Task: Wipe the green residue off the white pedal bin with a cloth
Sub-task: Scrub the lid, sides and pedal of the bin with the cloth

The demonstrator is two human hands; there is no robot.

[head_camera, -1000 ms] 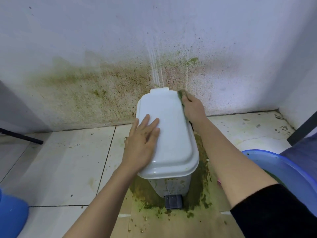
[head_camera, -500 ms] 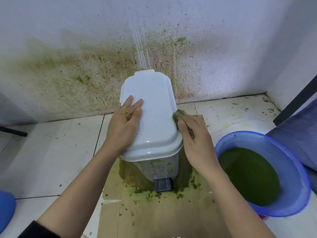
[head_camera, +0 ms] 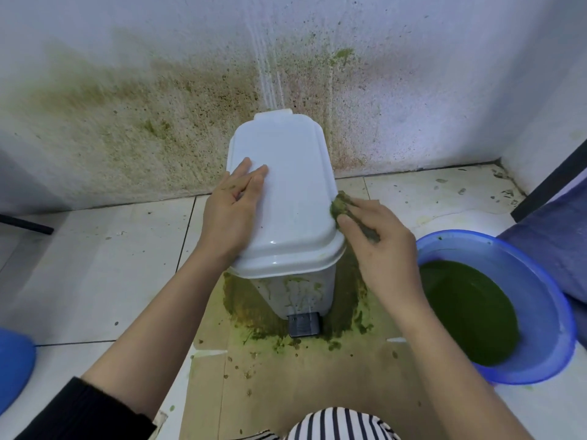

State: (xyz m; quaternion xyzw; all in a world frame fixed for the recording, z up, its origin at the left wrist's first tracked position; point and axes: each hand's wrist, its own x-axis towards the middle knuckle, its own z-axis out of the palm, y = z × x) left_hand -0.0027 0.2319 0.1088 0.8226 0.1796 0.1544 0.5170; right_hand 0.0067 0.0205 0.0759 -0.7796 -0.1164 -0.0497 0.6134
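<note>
Am bracing pedal bin (head_camera: 286, 185) lid with left hand (head_camera: 230, 214), fingers flat, so it's not sliding; right hand (head_camera: 381, 249) pinching green-soaked cloth (head_camera: 341, 206), scrubbing lid's right edge.

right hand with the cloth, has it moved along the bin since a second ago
Yes. The right hand and cloth moved from the lid's back corner by the wall toward the person, now at the middle of the pedal bin's right edge.
</note>
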